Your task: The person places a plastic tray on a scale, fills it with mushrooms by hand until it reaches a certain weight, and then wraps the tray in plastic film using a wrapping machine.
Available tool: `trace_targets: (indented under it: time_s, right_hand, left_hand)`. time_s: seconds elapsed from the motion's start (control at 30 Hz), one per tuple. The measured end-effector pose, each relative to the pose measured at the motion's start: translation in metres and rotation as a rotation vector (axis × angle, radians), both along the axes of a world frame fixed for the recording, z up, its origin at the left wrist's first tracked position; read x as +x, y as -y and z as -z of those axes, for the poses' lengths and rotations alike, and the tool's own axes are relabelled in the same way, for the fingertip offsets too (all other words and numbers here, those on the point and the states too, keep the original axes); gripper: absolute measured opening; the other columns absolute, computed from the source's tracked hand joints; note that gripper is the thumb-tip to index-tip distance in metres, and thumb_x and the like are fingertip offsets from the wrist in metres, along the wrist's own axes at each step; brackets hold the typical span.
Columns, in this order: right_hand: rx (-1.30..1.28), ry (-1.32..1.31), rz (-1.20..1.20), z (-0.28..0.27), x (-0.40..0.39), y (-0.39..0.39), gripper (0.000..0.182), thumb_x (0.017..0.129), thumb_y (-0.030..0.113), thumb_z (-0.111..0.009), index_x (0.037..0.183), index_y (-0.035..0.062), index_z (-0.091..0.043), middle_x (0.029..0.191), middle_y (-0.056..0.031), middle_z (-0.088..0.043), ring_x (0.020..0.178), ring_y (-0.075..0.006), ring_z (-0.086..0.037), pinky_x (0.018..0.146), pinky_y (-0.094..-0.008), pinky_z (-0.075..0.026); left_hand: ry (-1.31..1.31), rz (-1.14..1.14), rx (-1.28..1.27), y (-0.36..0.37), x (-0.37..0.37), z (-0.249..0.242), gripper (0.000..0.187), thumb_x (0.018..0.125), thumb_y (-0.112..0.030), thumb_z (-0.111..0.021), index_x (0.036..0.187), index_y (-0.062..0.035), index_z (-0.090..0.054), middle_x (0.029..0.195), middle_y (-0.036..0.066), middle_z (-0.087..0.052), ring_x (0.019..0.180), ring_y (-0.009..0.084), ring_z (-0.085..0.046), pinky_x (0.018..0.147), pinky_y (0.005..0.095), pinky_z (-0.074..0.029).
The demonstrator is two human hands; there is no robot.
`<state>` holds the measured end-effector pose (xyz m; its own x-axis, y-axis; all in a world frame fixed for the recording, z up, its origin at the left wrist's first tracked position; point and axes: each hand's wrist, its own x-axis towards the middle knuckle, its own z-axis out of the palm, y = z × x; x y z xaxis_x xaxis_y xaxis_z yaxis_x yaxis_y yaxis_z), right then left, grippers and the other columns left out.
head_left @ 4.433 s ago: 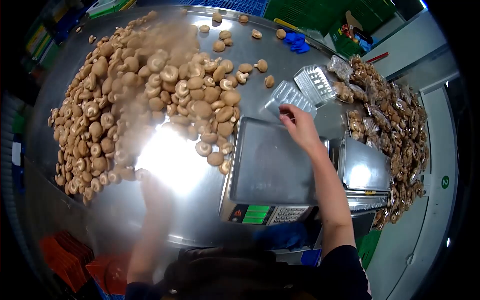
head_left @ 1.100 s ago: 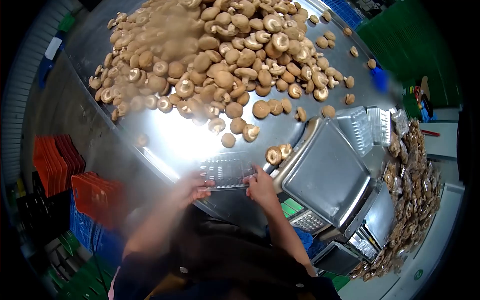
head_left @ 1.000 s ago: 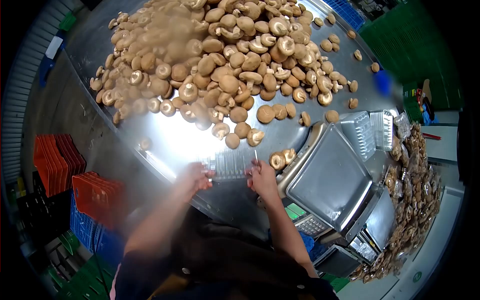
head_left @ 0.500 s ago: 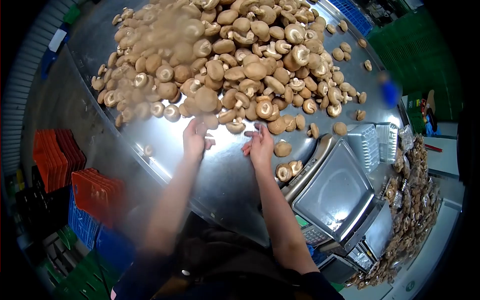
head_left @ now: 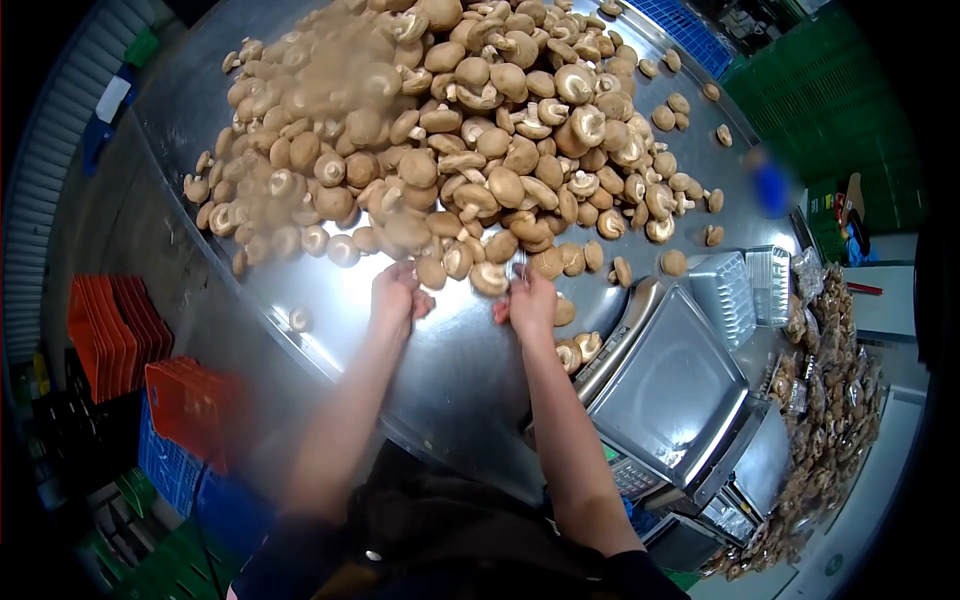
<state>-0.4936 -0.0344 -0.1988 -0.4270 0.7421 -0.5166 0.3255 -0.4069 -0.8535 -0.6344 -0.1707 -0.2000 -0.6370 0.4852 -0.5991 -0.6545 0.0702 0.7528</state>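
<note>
A large heap of brown shiitake mushrooms (head_left: 505, 188) lies on the metal table (head_left: 450, 385). At its near edge is my left hand (head_left: 393, 297), fingers curled in, close beside a mushroom (head_left: 430, 273). My right hand (head_left: 533, 302) is also closed, to the right of a pale-gilled mushroom (head_left: 489, 279). A small clear glint shows at the right fingertips. What either hand grips, if anything, I cannot make out.
On the right stands a scale (head_left: 668, 375) with a steel pan. Clear plastic trays (head_left: 722, 300) are stacked behind it, and packed mushrooms (head_left: 825, 400) lie beyond. Orange crates (head_left: 195, 405) stand low at left. A lone mushroom (head_left: 299, 319) sits near the table's left edge.
Both hands have curled their fingers in, and my right hand has shifted slightly right and down. Several mushrooms at the heap's near edge have moved down toward my hands.
</note>
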Motion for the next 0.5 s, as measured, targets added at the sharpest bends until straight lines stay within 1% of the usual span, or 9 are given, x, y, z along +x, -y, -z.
trace_targets:
  time_s: [0.03, 0.07, 0.1, 0.17, 0.27, 0.33, 0.37, 0.43, 0.5]
  right_hand:
    - [0.036, 0.033, -0.025, 0.004, -0.013, -0.012, 0.037, 0.09, -0.002, -0.038, 0.124, -0.012, -0.047, 0.071, -0.0173, -0.062, 0.043, -0.0201, -0.059, 0.035, -0.0307, -0.047]
    - [0.053, 0.019, -0.001, 0.007, -0.026, -0.023, 0.034, 0.093, 0.0, -0.037, 0.125, -0.0107, -0.046, 0.068, -0.0153, -0.06, 0.042, -0.0182, -0.057, 0.036, -0.0296, -0.046]
    - [0.071, 0.007, 0.023, 0.006, -0.038, -0.032, 0.032, 0.096, 0.002, -0.036, 0.125, -0.0094, -0.045, 0.064, -0.0134, -0.058, 0.041, -0.0163, -0.054, 0.037, -0.0284, -0.045]
    - [0.122, -0.033, 0.012, 0.012, -0.051, -0.043, 0.036, 0.095, 0.0, -0.035, 0.129, -0.0085, -0.043, 0.071, -0.0146, -0.061, 0.043, -0.0181, -0.058, 0.037, -0.0287, -0.048]
    - [0.149, -0.111, 0.077, 0.014, -0.048, -0.034, 0.04, 0.096, 0.001, -0.034, 0.136, -0.0055, -0.038, 0.077, -0.0161, -0.061, 0.046, -0.0184, -0.059, 0.036, -0.0282, -0.048]
    - [0.091, -0.185, 0.127, 0.009, -0.039, -0.025, 0.043, 0.098, 0.003, -0.035, 0.141, -0.0011, -0.034, 0.084, -0.0179, -0.061, 0.048, -0.0173, -0.058, 0.037, -0.0274, -0.048]
    - [0.09, -0.197, 0.135, 0.007, -0.033, -0.02, 0.043, 0.098, 0.004, -0.035, 0.141, -0.0011, -0.034, 0.084, -0.0177, -0.061, 0.048, -0.0172, -0.058, 0.037, -0.0274, -0.048]
    - [0.09, -0.223, 0.159, 0.001, -0.019, -0.009, 0.042, 0.099, 0.006, -0.035, 0.141, -0.0011, -0.034, 0.083, -0.0172, -0.061, 0.048, -0.0169, -0.058, 0.038, -0.0275, -0.048]
    - [0.088, -0.226, 0.166, -0.008, -0.005, 0.001, 0.042, 0.099, 0.007, -0.035, 0.14, -0.0009, -0.034, 0.082, -0.016, -0.06, 0.048, -0.0163, -0.058, 0.038, -0.027, -0.048]
  left_hand:
    - [-0.023, -0.001, 0.039, -0.014, -0.012, 0.001, 0.017, 0.085, 0.006, -0.038, 0.095, 0.0097, -0.052, 0.063, 0.013, -0.055, 0.045, 0.0172, -0.054, 0.031, 0.0238, -0.034]
    - [-0.01, -0.083, -0.02, -0.03, -0.018, 0.003, 0.017, 0.083, 0.008, -0.037, 0.092, 0.0088, -0.052, 0.062, 0.012, -0.054, 0.044, 0.0168, -0.052, 0.031, 0.0245, -0.033]
    - [-0.039, -0.051, 0.011, -0.041, -0.024, 0.004, 0.016, 0.086, 0.006, -0.037, 0.096, 0.0093, -0.049, 0.069, 0.015, -0.054, 0.043, 0.0173, -0.049, 0.032, 0.0272, -0.033]
    - [-0.133, -0.011, 0.043, -0.051, -0.032, 0.017, 0.015, 0.088, 0.004, -0.037, 0.095, 0.0074, -0.05, 0.069, 0.014, -0.055, 0.044, 0.0169, -0.05, 0.033, 0.0265, -0.032]
    - [-0.181, -0.102, 0.052, -0.052, -0.023, 0.005, 0.022, 0.088, 0.009, -0.037, 0.107, 0.0064, -0.047, 0.069, 0.014, -0.058, 0.045, 0.0168, -0.054, 0.033, 0.0236, -0.034]
    - [-0.194, -0.131, 0.115, -0.047, -0.012, 0.004, 0.017, 0.089, 0.003, -0.037, 0.101, 0.0055, -0.048, 0.068, 0.014, -0.057, 0.044, 0.0178, -0.053, 0.033, 0.0248, -0.033]
    - [-0.2, -0.138, 0.145, -0.043, -0.005, 0.003, 0.016, 0.09, 0.001, -0.037, 0.099, 0.005, -0.049, 0.068, 0.013, -0.057, 0.044, 0.0183, -0.052, 0.033, 0.0254, -0.033]
    - [-0.166, -0.126, 0.103, -0.031, 0.006, 0.001, 0.018, 0.09, 0.0, -0.036, 0.102, 0.0051, -0.048, 0.071, 0.015, -0.058, 0.045, 0.0187, -0.054, 0.034, 0.0252, -0.035]
    - [-0.123, -0.123, 0.118, -0.021, 0.019, -0.008, 0.022, 0.09, 0.002, -0.035, 0.108, 0.0053, -0.046, 0.073, 0.017, -0.059, 0.046, 0.0194, -0.055, 0.034, 0.0247, -0.036]
